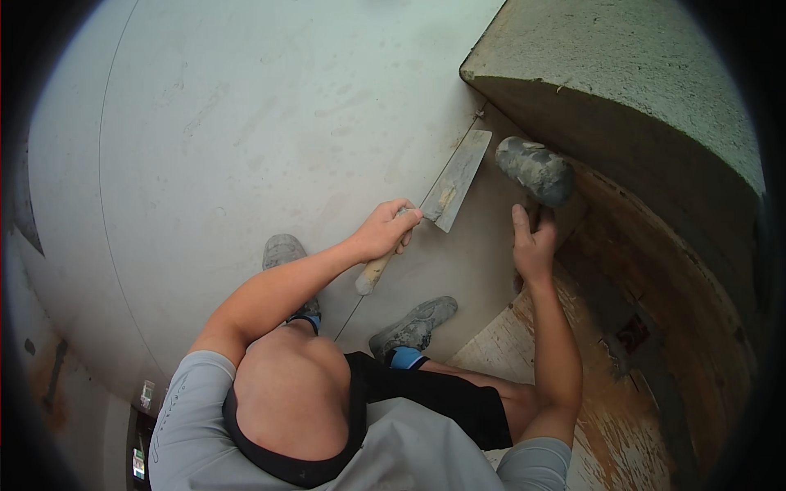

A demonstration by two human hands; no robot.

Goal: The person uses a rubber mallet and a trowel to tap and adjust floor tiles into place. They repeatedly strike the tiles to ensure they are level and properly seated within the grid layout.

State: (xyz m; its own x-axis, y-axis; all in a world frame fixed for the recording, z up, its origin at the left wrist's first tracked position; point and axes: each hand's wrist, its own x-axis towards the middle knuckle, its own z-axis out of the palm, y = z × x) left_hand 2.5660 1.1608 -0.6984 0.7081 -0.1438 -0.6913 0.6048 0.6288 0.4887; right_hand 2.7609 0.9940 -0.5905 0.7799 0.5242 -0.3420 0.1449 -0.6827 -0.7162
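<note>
My left hand [386, 231] is closed round the neck of a trowel [460, 182], near where its wooden handle meets the blade. The blade is long, flat and grey, smeared with dried mortar, and points up and to the right. A thin taut string [349, 317] runs over the pale surface, beside the blade and partly hidden by my hand and the handle. My right hand [535, 245] grips the handle of a mallet [536, 169]. Its thick, dark head is caked with grey mortar and sits raised, to the right of the blade.
Large pale slabs [246, 123] spread left and ahead, with a thin dark line [102, 164] curving across. A rough concrete block [614, 65] stands at upper right. Worn wooden boards [606, 434] lie at lower right. My dusty shoes [413, 326] are below my hands.
</note>
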